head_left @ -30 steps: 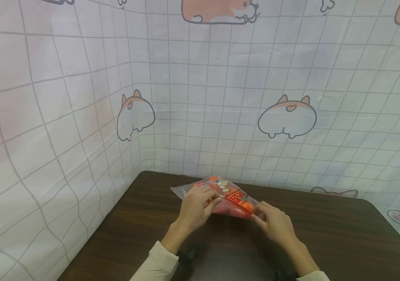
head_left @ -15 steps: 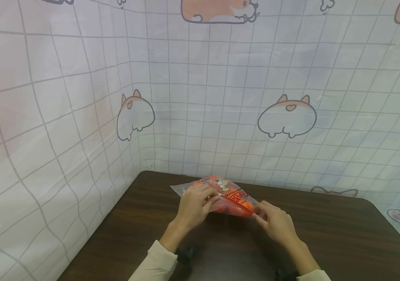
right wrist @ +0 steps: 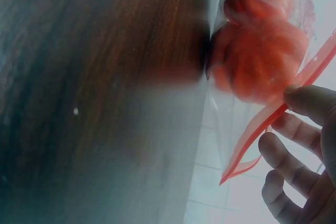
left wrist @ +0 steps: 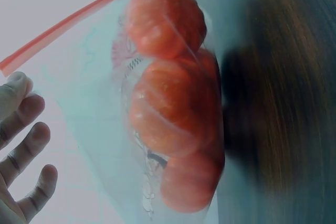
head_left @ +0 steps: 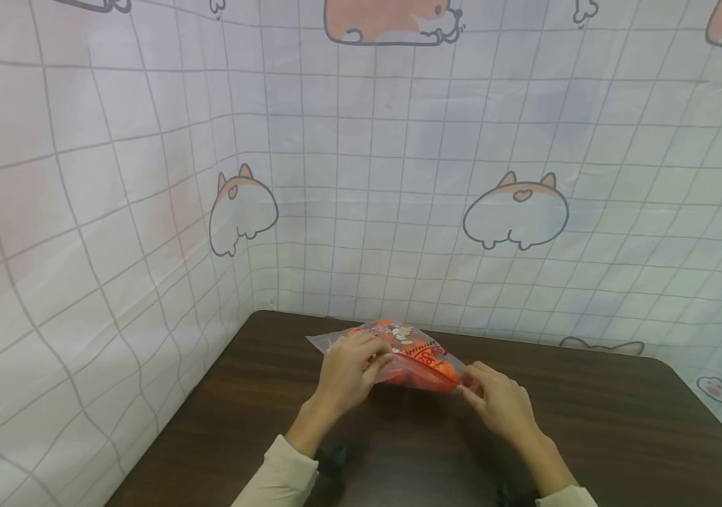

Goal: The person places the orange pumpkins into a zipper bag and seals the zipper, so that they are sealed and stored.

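Both hands on clear zip bag (head_left: 408, 355), resting on dark table (head_left: 621, 429) near back curtain (head_left: 146, 176). Left hand (head_left: 350, 373) pinches bag's upper edge mid-way; right hand (head_left: 500, 405) pinches red zip strip (right wrist: 273, 116) at its end. Orange fruit (left wrist: 170, 114) inside. I read this as the sealing step; next move prob. needs fingers run along strip w/ steady pressure.
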Motion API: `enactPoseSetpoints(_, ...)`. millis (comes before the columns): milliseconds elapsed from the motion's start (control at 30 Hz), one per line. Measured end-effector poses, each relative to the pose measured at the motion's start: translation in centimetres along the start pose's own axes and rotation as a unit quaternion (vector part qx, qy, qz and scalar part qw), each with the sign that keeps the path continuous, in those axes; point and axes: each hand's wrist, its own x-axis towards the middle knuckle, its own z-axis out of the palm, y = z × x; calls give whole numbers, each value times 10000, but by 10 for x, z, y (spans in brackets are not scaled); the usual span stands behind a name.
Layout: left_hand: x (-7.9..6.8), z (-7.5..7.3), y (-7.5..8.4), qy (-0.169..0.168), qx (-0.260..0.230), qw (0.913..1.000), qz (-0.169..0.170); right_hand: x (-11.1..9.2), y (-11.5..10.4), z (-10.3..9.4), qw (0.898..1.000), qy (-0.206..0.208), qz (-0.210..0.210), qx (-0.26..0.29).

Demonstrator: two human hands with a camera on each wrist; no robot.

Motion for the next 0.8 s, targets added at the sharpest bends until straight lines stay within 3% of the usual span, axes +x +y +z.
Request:
enactPoseSetpoints(500,2,-5,-3,197,-29,9997,-120,1,8,-1,9997,-156,159,-20)
enactPoseSetpoints(800,3,-11,-8,236,-92,9990,-382,-2,16,-2,9993,-208,318,-3)
